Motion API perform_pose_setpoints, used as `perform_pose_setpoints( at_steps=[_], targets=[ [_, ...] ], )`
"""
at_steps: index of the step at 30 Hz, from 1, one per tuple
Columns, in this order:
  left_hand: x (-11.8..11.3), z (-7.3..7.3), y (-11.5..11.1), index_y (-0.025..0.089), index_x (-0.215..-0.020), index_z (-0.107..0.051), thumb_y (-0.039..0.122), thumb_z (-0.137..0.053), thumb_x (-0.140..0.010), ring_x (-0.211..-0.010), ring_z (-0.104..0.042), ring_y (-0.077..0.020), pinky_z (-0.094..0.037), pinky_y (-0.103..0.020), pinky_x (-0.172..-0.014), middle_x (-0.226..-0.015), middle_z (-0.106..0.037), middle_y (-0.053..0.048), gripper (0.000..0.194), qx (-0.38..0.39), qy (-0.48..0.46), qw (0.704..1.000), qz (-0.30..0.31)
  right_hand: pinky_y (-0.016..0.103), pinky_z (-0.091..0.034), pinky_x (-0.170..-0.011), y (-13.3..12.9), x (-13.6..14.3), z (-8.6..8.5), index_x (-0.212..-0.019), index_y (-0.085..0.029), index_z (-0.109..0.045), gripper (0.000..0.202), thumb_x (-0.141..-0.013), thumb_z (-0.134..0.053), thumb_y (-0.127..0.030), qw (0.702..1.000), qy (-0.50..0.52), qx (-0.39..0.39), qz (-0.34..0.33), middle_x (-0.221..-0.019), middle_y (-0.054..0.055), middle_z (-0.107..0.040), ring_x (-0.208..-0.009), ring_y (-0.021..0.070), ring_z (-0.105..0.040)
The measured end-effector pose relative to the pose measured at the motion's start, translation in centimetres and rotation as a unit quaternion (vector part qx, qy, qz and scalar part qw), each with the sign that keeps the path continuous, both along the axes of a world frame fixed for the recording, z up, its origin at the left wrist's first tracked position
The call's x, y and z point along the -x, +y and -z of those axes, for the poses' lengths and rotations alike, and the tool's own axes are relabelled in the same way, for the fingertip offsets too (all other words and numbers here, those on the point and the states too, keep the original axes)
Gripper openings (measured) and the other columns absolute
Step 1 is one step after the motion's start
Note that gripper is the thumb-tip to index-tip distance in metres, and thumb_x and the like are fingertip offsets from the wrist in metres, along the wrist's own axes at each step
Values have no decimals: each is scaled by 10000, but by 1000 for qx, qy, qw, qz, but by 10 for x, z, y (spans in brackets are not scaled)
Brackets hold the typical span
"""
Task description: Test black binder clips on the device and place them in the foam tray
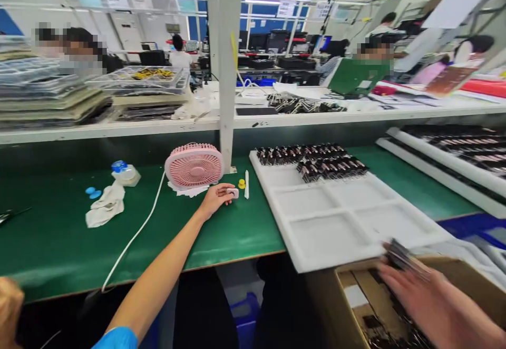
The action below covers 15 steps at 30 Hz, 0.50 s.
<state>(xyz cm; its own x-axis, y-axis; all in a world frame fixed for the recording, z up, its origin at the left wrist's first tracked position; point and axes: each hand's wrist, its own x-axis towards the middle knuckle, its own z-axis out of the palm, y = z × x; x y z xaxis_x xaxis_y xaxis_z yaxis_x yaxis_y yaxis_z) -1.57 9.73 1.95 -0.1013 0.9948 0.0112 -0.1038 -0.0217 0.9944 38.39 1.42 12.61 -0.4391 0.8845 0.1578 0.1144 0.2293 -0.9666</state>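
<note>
My left hand [215,200] reached across the green bench [59,243] and pinched a small pink tag [233,193] between thumb and fingertips, just in front of the pink fan [194,166]. The tag sat low on the bench, touching my fingers, with a yellow cap [241,183] and a white stick [246,184] just to the right of it, both near the fan's right foot.

My right hand [427,296] was well to the right of the fan, blurred, over an open carton [351,286]. Its fingers were closed around a dark flat bundle [401,257] of parts; what the parts were I could not tell through the blur.

Between the fan and the carton lay a white foam tray [340,222], its near pockets bare and its far edge stacked with rows of dark parts [316,160]. A white cord [134,233] ran from the fan toward the bench's front edge. Left of the fan lay a crumpled white cloth [106,206], two blue caps [93,192] and a small bottle [126,174]. Behind the fan rose a white post [226,69], and past it a shelf with stacked trays [51,96], where other people sat at work.
</note>
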Motion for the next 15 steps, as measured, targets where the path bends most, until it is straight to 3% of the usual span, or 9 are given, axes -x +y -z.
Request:
perform_pose_setpoints(
  at_steps=[1, 3, 4, 6, 9, 12, 15],
  targets=[
    [-2, -2, 5, 118, -1083, -723, 341, -865, -657, -622, -639, -154, -480, -250, -556, -862, -744, -86, 501, -2, -7, 1000, 6, 611, -462, -857, 10, -5, 5, -960, -605, -746, 231, -756, -639, -630, 996, 29, 41, 74, -966, 172, -713, -1013, 333, -686],
    [-3, -5, 12, 116, -1089, -721, 353, -866, -668, -618, -638, -154, -490, -260, -569, -862, -745, -86, 505, -5, -22, 1000, 9, 555, -517, -915, 34, 18, 16, -896, -423, -795, 395, -864, -523, -707, 978, 65, 132, 147, -1025, 198, -722, -975, 297, -718],
    [-2, -6, 14, 115, -1096, -719, 359, -866, -674, -618, -638, -154, -494, -264, -574, -866, -744, -87, 509, -6, -28, 1000, 7, 530, -537, -941, 49, 39, 22, -905, -340, -793, 507, -900, -467, -729, 974, 67, 166, 137, -1072, 213, -720, -1002, 294, -722],
    [1, -7, 14, 109, -1105, -717, 368, -866, -681, -627, -638, -155, -499, -269, -584, -872, -741, -91, 519, -8, -41, 999, 4, 478, -578, -920, 80, 87, 33, -973, -232, -756, 632, -959, -372, -734, 982, 32, 180, 45, -1129, 240, -705, -1046, 295, -719],
    [5, -7, 12, 105, -1095, -720, 374, -884, -670, -635, -640, -157, -504, -271, -593, -857, -735, -91, 529, -2, -66, 998, -1, 386, -602, -724, 122, 145, 46, -947, -199, -677, 603, -969, -399, -734, 986, -24, 151, -61, -973, 194, -716, -835, 252, -728],
    [5, -7, 12, 108, -1059, -723, 393, -902, -660, -608, -637, -151, -489, -261, -572, -844, -735, -90, 522, 16, -88, 996, -4, 314, -522, -558, 153, 172, 55, -891, -209, -626, 499, -901, -569, -704, 983, -23, 139, -117, -759, 81, -663, -600, 185, -633],
    [4, -8, 13, 110, -1034, -728, 395, -916, -656, -600, -642, -150, -488, -253, -561, -841, -734, -85, 509, 26, -103, 994, -8, 284, -483, -545, 168, 177, 63, -920, -203, -660, 427, -869, -650, -627, 983, -4, 107, -147, -717, 36, -629, -569, 154, -586]
  ],
)
